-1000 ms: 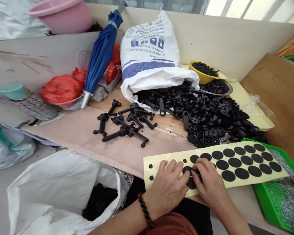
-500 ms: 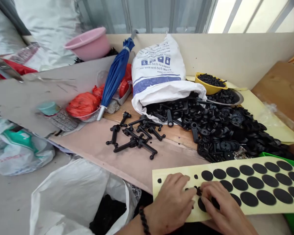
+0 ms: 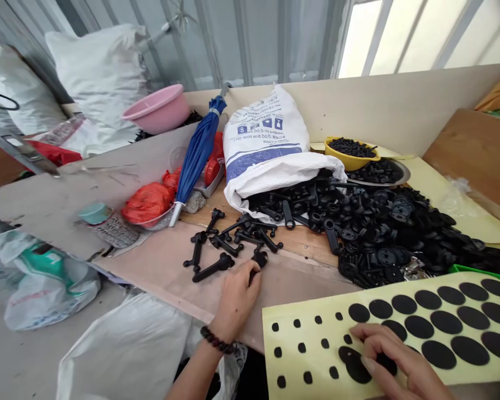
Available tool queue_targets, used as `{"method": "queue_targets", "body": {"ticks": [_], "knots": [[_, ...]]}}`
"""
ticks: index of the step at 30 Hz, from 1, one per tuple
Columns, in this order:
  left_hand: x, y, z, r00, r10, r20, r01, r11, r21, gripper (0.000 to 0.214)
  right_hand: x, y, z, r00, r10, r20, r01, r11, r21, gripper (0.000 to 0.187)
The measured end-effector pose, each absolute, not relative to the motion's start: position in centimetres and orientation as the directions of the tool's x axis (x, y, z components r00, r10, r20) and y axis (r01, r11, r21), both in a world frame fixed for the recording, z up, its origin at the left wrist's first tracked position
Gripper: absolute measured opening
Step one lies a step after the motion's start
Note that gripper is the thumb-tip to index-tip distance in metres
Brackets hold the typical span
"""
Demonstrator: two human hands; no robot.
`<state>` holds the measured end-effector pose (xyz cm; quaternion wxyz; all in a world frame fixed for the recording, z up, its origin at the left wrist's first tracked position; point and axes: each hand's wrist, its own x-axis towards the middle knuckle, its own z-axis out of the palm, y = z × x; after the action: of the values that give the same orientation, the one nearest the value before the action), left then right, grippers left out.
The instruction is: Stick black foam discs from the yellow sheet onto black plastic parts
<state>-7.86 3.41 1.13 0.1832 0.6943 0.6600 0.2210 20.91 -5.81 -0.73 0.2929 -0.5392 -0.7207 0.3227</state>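
My left hand, wearing a dark beaded bracelet, reaches into a small group of black plastic crank handles. Its fingers close round one black crank handle, mostly hidden by the hand. Over a pale yellow backing sheet is my right hand, its thumb and index finger pinching a black round sticker. That sticker partly overlaps another dark round shape on the sheet. Rows of black round stickers cover the sheet's right part, and small black dots its left part.
Behind the sheet lies a big heap of black plastic parts, spilling from a white woven sack. A yellow bowl stands at the back. A blue umbrella leans left of the sack. Below the table edge hangs an open white bag.
My left hand has left the sheet and moved up and left to the crank handles, taking hold of one. My right hand stays over the sheet. The view has tilted up slightly.
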Motion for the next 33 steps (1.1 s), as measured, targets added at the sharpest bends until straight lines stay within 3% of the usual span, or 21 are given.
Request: {"method": "queue_targets", "body": {"ticks": [3,4,7,13,33], "knots": [[-6.7,2.6,0.9,0.114,0.988,-0.103,0.466,0.039,0.884,0.037,20.7,-5.6,0.1,-0.120,0.993,-0.006,0.437,0.048,-0.898,0.022],[-6.0,2.3,1.0,0.181,0.967,-0.176,0.314,0.113,0.943,0.045,20.6,-5.5,0.4,-0.090,0.995,-0.035,0.362,0.000,-0.932,0.024],[-3.6,1.4,1.5,0.401,0.867,-0.295,0.097,0.280,0.955,0.047,20.2,-5.2,1.1,-0.047,0.992,-0.115,0.150,-0.107,-0.983,0.027],[0.1,0.3,1.0,0.605,0.718,-0.343,0.110,0.351,0.930,0.047,19.6,-4.8,1.5,-0.009,0.978,-0.207,-0.044,-0.208,-0.977,0.027],[0.7,0.4,1.4,0.637,0.688,-0.347,0.193,0.294,0.936,0.051,19.5,-4.4,0.5,-0.002,0.969,-0.248,-0.083,-0.247,-0.965,0.020]]}}
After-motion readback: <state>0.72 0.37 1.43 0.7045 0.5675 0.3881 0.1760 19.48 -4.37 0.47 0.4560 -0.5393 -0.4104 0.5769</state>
